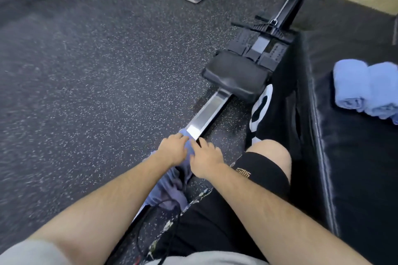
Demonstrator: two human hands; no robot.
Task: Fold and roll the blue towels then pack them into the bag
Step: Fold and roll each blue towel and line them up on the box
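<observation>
Blue cloth, a crumpled blue towel (170,189), is draped over the near end of the steel rail (206,112) of a rowing machine, its loose folds hanging down the rail's left side toward the speckled rubber floor (86,71).

Both bare forearms are stretched forward and converge over the rail. The left hand (172,148) is laid palm-down on the towel at the rail's left edge, its fingers bent toward the cloth. Whether cloth is pinched beneath them cannot be told. The right hand (206,157) is set just beside it, on the rail's right edge, with its fingers spread and only slightly bent, resting on the towel rather than closed round it. A strip of towel is seen between the two hands.

Farther along the rail the black seat (237,75) is mounted. To the right of the rail a bare knee (269,150) is raised, and beyond it lies a black padded bench (344,168). Two rolled towels (366,90) — pale blue, side by side and touching — are placed on it, well apart from the hands.
</observation>
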